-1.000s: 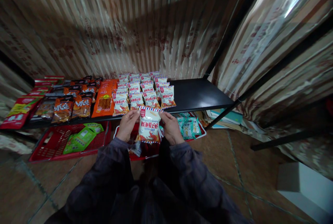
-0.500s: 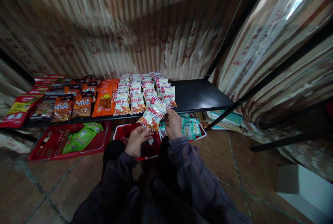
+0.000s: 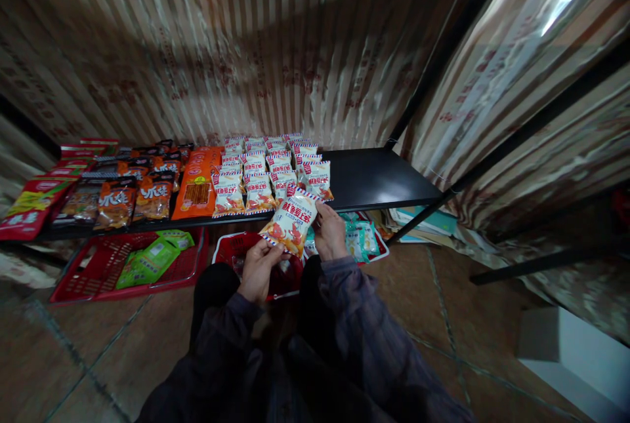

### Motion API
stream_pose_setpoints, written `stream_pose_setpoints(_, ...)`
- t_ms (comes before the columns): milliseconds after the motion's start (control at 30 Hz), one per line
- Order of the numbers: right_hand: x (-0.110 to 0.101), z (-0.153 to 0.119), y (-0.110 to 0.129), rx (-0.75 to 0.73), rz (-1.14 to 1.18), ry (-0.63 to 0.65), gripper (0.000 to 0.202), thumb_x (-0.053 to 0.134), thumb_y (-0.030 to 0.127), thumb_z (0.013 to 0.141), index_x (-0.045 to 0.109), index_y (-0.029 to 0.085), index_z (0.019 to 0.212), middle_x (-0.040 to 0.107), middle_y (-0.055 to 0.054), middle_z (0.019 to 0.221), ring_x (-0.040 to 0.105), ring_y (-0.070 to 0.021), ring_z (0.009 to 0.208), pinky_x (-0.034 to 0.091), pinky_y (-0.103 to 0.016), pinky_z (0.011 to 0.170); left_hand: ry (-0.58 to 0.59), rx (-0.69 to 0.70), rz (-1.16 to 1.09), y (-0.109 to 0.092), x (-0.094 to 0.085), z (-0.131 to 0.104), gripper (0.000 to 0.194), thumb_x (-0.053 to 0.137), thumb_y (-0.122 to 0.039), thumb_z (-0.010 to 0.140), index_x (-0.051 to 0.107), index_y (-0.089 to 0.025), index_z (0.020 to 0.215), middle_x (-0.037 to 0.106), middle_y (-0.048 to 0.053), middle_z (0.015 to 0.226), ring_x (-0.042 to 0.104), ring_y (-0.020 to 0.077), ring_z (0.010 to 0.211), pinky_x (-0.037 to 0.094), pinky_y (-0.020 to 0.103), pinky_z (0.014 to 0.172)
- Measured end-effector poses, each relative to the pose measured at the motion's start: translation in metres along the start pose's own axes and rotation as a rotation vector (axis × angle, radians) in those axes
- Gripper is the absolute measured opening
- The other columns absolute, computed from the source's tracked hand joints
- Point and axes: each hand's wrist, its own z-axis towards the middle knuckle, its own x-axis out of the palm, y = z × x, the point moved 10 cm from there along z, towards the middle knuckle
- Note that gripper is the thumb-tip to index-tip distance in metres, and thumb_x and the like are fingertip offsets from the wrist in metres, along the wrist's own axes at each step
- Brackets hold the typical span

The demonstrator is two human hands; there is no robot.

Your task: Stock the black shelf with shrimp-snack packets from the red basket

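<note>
Between my two hands is a white and orange snack bag with a striped edge (image 3: 291, 222), tilted, in front of the shelf edge. My left hand (image 3: 260, 267) pinches its lower left corner, and my right hand (image 3: 329, 231) grips its upper right side. Just behind it, rows of matching snack bags (image 3: 256, 192) stand on the black shelf (image 3: 377, 180). To their left lie a large orange packet (image 3: 197, 183), several dark bags with orange labels (image 3: 153, 197) and red and yellow bags (image 3: 37, 203).
Under the shelf, a red basket (image 3: 98, 265) holds green packets (image 3: 150, 262); another red basket (image 3: 229, 246) is near my knees, and teal packets (image 3: 361, 239) lie right of it. Black posts rise at the right. A white box (image 3: 575, 357) sits on the floor.
The held bag has turned slightly and its front now faces me more squarely. Both hands keep hold of it, with my left hand shifted a little.
</note>
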Motion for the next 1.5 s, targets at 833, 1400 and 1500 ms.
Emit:
stream_pose_setpoints(833,0.024,-0.053,-0.013,-0.107,-0.303,0.333,0.039,0.072,0.045,0.065,0.065,0.021,0.096,0.066,-0.004,0.103,0.059,-0.0184,0.095,0.047,-0.031,0.082,-0.217,0.794,1.126,-0.068,0.013,-0.030,0.012,0.051,-0.022,0.083,0.060,-0.019,0.076,0.055,0.009,0.130,0.062,0.0202,0.100,0.052,0.030,0.078)
stream_pose_setpoints(1400,0.026,-0.072,-0.050,0.245,-0.012,0.454,0.045,0.076,0.029,0.065,0.061,0.025,0.107,0.070,0.001,0.090,0.063,-0.0122,0.069,0.051,-0.022,0.062,0.029,1.099,1.207,-0.062,0.043,-0.055,0.020,0.046,-0.013,0.084,0.061,-0.019,0.096,0.053,0.010,0.131,0.046,0.0220,0.124,0.041,0.039,0.102)
stream_pose_setpoints(1500,0.022,-0.070,-0.052,0.262,0.007,0.438,0.040,0.075,0.029,0.067,0.061,0.025,0.105,0.070,0.002,0.089,0.062,-0.0118,0.065,0.051,-0.021,0.054,-0.117,0.883,0.924,-0.068,0.012,-0.035,0.017,0.047,-0.020,0.085,0.060,-0.020,0.096,0.052,0.010,0.130,0.052,0.0211,0.117,0.045,0.039,0.096)
